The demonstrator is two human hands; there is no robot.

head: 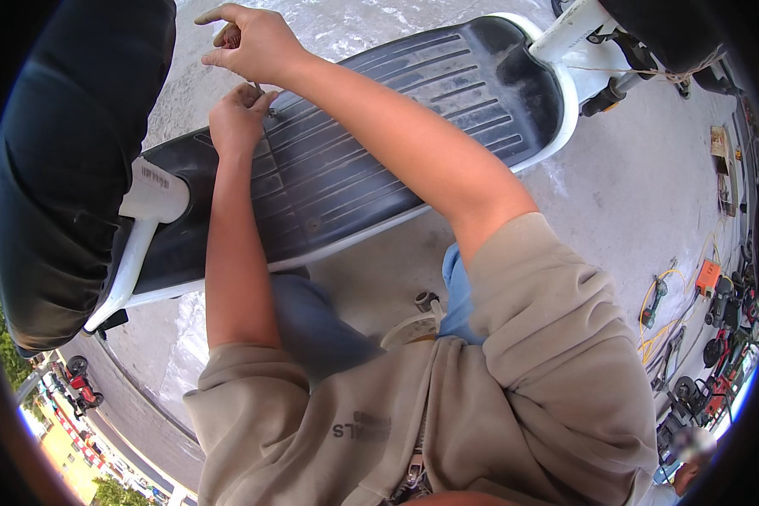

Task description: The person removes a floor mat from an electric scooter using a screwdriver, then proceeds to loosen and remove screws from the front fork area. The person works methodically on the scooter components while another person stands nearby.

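My right hand (256,45) holds the dark reddish handle (231,37) of what looks like a screwdriver, its index finger stretched out. Below it, my left hand (237,120) pinches the thin metal shaft (258,87) between thumb and fingers. Both hands are at the far edge of a black ribbed plastic footboard (379,126) with white trim, part of a scooter-like vehicle. A small metal piece (271,113) shows beside my left thumb; fingers hide the shaft's tip. A seam crosses the footboard near this hand, and a round recessed spot (314,224) lies at its near end.
A black padded seat (69,164) rises at left, and the white front column (566,31) at upper right. On the concrete floor at right lie a power tool (654,303), yellow cable, an orange box (708,277) and vehicle parts. Another person (686,477) is partly visible at lower right.
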